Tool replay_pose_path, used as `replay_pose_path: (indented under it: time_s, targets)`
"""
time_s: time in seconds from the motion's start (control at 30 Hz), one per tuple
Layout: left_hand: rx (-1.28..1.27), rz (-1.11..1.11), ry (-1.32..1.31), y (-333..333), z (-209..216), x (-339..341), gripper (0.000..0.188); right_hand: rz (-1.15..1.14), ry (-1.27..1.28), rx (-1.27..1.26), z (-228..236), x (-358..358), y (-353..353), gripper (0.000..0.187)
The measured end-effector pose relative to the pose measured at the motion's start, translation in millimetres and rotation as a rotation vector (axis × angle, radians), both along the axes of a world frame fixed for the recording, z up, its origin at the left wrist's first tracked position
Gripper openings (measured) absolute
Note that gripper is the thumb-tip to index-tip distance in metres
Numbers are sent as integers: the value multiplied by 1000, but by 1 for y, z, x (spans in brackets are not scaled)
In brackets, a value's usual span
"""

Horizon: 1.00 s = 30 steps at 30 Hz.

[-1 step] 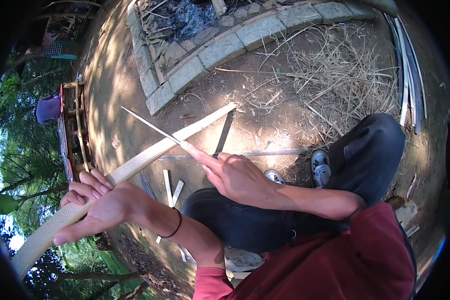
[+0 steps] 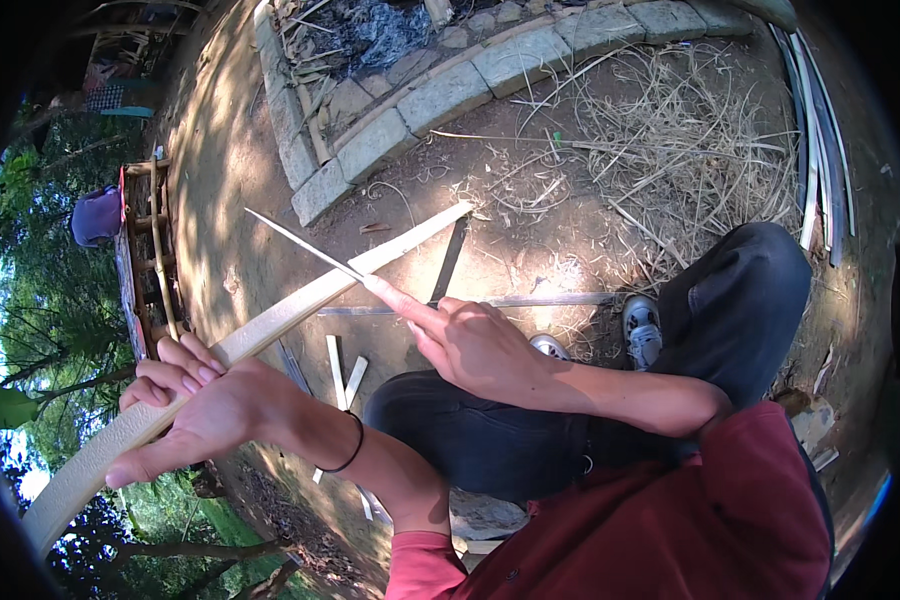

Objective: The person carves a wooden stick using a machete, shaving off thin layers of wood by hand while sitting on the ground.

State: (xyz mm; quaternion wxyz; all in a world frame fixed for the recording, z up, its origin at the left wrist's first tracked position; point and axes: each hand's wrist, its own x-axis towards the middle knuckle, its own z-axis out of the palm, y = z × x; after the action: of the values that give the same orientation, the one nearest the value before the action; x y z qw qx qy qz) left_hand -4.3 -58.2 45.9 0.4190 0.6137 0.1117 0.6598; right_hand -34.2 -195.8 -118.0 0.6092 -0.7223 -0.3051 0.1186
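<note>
A long pale strip of split wood or bamboo (image 2: 295, 307) slants from the lower left up to the bare ground in the middle. My left hand (image 2: 210, 400) is closed around its nearer part, fingers over the upper edge and thumb along the lower one. In my right hand (image 2: 480, 345) is a knife with a slim, pointed blade (image 2: 300, 240); its handle is hidden in the grip. My right index finger is stretched out along the blade. The blade crosses over the strip beyond my left hand, its tip pointing up and left.
A stone kerb (image 2: 445, 97) borders a grey ash bed (image 2: 385, 40) ahead. Curly shavings (image 2: 685, 150) are heaped right of centre. Long strips (image 2: 818, 150) lie at the far right, short offcuts (image 2: 355, 380) beside my bent leg (image 2: 460, 435). A wooden rail structure (image 2: 155, 240) stands left.
</note>
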Motion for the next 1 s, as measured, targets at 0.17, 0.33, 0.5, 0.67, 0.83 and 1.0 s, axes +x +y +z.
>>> replay_pose_path:
  time_s: [0.17, 0.33, 0.5, 0.67, 0.83, 1.0]
  targets:
    - [-1, 45, 16, -5, -1, -2, 71, 11, 134, -109, -48, 13, -1, 54]
    - [12, -7, -8, -6, 0, 2, 71, -12, -25, -44, -11, -5, 7, 55]
    - [-23, 20, 6, -14, -1, 3, 71, 15, 223, -70, -70, 15, 3, 55]
    - [29, 21, 1, -7, -1, 5, 72, -10, 21, 18, -29, 11, -2, 51]
    - [24, 38, 16, 0, 1, -1, 72, -7, 197, -59, -37, 9, 5, 44]
    - [12, 62, 16, 7, -5, -2, 71, -89, -19, -22, -57, 3, 7, 45]
